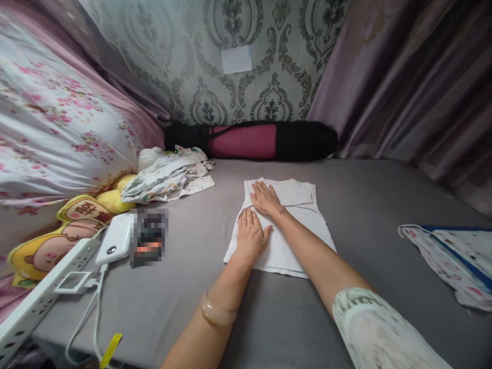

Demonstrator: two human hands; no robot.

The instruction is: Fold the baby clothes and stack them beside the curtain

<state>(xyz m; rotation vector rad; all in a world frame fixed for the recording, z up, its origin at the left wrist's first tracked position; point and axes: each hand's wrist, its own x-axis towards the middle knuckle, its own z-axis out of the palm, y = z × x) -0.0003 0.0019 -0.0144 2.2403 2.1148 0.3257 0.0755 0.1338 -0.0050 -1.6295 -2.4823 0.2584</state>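
A white garment [294, 241] lies flat on the grey sheet, its upper part folded over in a band near the far end. My left hand [251, 234] rests palm down on the garment's left side, fingers stretched out and thumb spread to the right. Farther up, my right hand [266, 198] lies flat over the folded band at its left end, fingers apart. Both hands touch the cloth without gripping it. The forearms hide some of the garment's middle and near edge.
Crumpled patterned cloth [169, 177] lies at the back left, near a yellow plush [73, 230]. A white power bank [117, 238] and power strip [46, 292] with cables are at left. A black and red long bag [246, 141] lies by the wall; folded fabric [461, 256] is at right.
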